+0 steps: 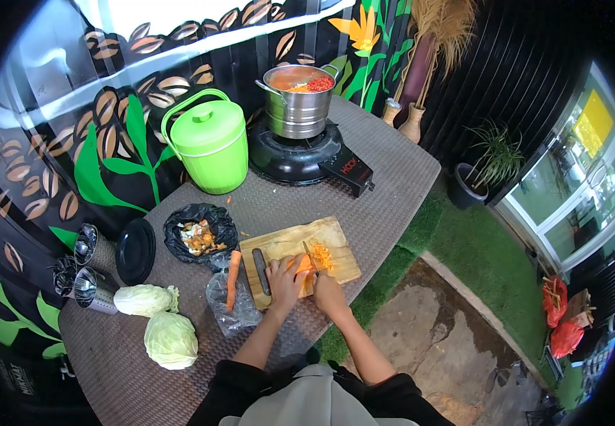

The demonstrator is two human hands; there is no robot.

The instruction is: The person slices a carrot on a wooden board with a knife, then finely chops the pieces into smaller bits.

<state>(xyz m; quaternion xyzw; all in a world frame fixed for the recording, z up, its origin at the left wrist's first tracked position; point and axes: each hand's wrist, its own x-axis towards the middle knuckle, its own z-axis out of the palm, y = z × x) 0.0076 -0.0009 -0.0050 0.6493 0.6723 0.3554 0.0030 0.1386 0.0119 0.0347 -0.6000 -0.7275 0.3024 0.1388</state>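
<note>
On a wooden cutting board (346, 259) my left hand (283, 278) presses down a carrot (306, 265), its fingers curled over it. My right hand (327, 292) grips a knife (309, 254) whose blade stands at the carrot's cut end. A small heap of chopped carrot (324, 257) lies just right of the blade. Left of my left hand, a dark narrow bar (260, 271), perhaps the board's handle slot, runs along the board. Beside the board a whole carrot (233, 279) rests on a clear plastic bag (223, 302).
A black bag of peelings (199, 234) sits behind the plastic bag. Two cabbages (171, 341) lie at left, near metal utensil holders (94, 290) and a black lid (136, 250). At the back stand a green lidded bucket (211, 149) and a pot (297, 106) on a portable stove (300, 160).
</note>
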